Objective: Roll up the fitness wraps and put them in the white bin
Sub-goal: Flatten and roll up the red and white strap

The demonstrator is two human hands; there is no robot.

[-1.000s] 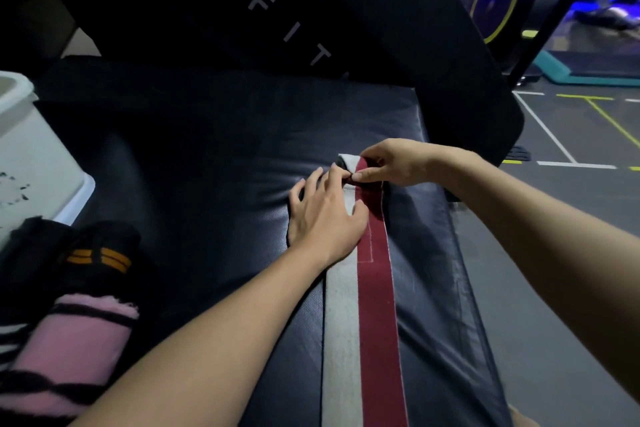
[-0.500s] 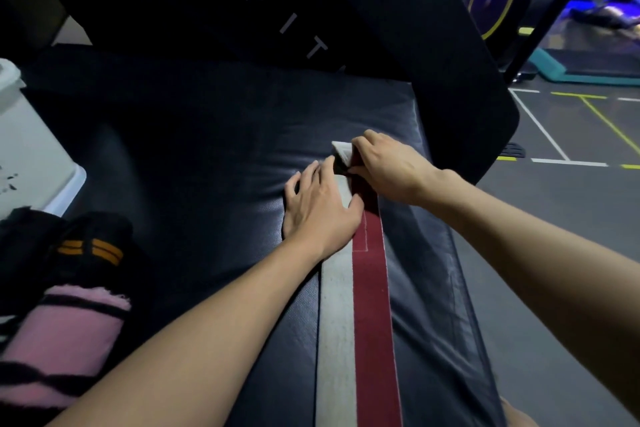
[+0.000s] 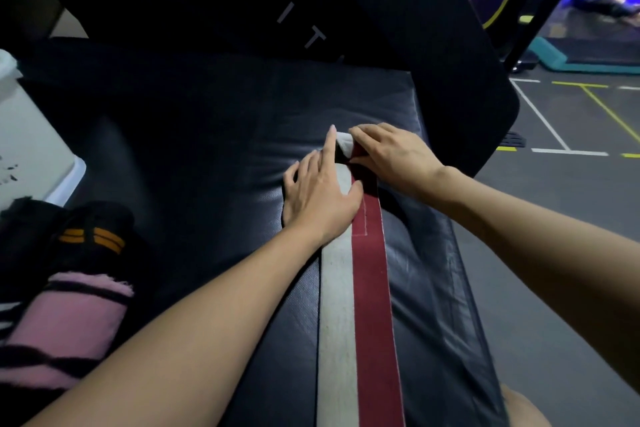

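Note:
A long red and white wrap (image 3: pixel 356 305) lies flat along the black padded bench (image 3: pixel 207 156), running from the near edge away from me. Its far end is folded over into a small roll (image 3: pixel 344 146). My right hand (image 3: pixel 394 156) grips that roll from the right, fingers curled over it. My left hand (image 3: pixel 318 191) lies flat on the white stripe just behind the roll, its index finger stretched out along the roll's left side. The white bin (image 3: pixel 31 149) stands at the far left of the bench.
A pink wrap with black stripes (image 3: pixel 69 326) and a black wrap with orange stripes (image 3: pixel 90 236) lie at the left, near the bin. A black upright pad lettered FIT (image 3: pixel 284 7) rises behind the bench. Grey gym floor with painted lines (image 3: pixel 554 135) is to the right.
My right hand has moved from pinching the wrap's tip to closing over the folded end. My left index finger has stretched out beside the roll. The camera has drifted slightly.

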